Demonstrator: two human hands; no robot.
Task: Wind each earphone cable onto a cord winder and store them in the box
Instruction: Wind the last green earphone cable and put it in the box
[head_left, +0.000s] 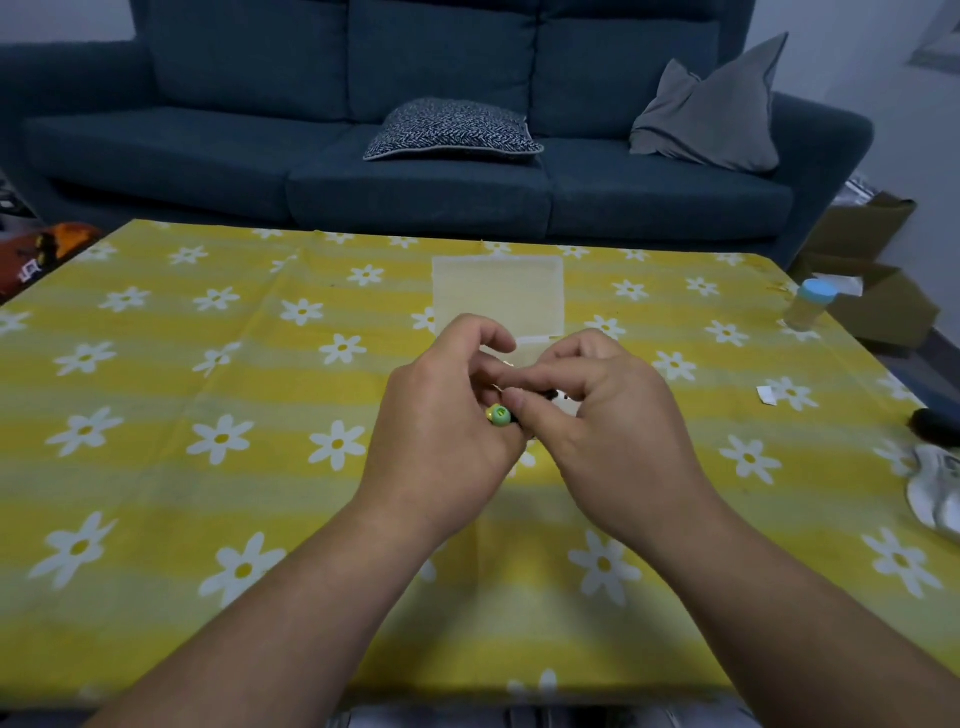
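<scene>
Both hands meet above the middle of the table. My left hand (447, 410) holds a small green and yellow cord winder (500, 415), its fingers curled round it. My right hand (597, 410) pinches the same bundle from the right, where a dark bit of earphone cable (549, 395) and a white piece show between the fingers. Most of the cable is hidden by the hands. A clear plastic box (498, 291) lies just beyond the hands, its near edge partly covered by them.
The table wears a yellow cloth with white daisies (218, 441). A blue-capped bottle (811, 305) stands at the right edge. A paper scrap (767, 396), a dark object (935, 427) and a white item (937, 493) lie at the far right. A blue sofa (415, 171) stands behind.
</scene>
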